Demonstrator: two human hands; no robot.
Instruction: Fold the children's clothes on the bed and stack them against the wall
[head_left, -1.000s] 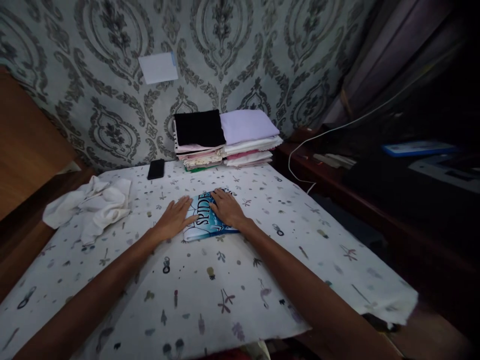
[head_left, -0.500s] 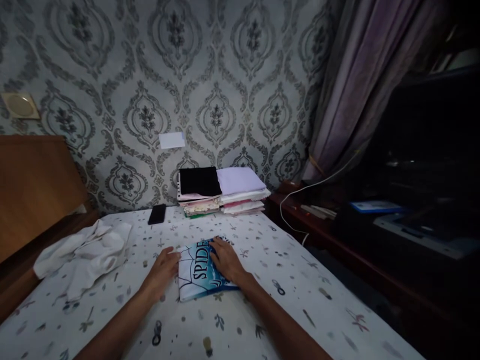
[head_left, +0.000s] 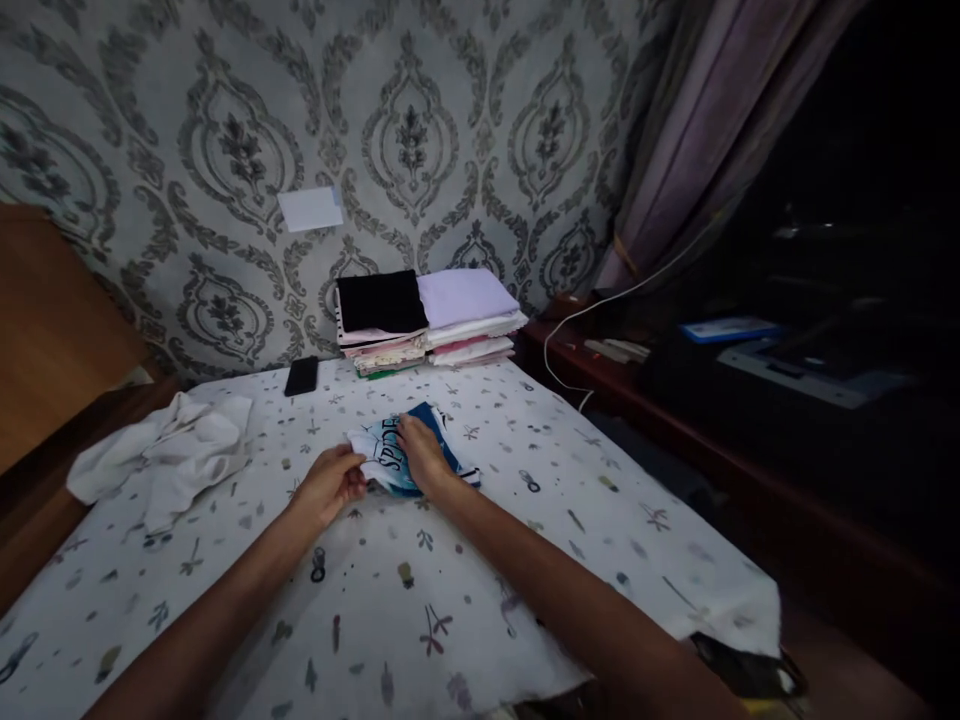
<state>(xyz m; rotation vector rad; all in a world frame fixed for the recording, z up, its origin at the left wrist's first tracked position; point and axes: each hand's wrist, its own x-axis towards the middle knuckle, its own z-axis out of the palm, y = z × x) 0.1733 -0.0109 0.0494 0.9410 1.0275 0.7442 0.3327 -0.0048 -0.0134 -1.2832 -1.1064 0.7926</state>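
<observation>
A folded blue and white printed garment point(head_left: 381, 447) with "SPIDE" lettering lies on the patterned white bedsheet point(head_left: 420, 600). My left hand point(head_left: 330, 483) pinches its left edge, thumb on top and fingers curled below. Over its middle, my right hand point(head_left: 424, 456) has its fingers bent together onto the cloth and covers part of the lettering. The garment's right side spreads out beyond that hand, showing dark blue cloth and a striped edge.
Behind stand two stacks of folded clothes, one topped by black cloth point(head_left: 381, 302), the other by lilac cloth point(head_left: 466, 296). A black phone point(head_left: 301, 376) lies left of them. Crumpled white cloth point(head_left: 180, 450) rests at left. A white cable point(head_left: 566, 330) hangs at right.
My left hand has come to grip the garment's left edge, which is now drawn up and bunched. My right hand's fingers have bent inward on top. The camera view has tilted down.
</observation>
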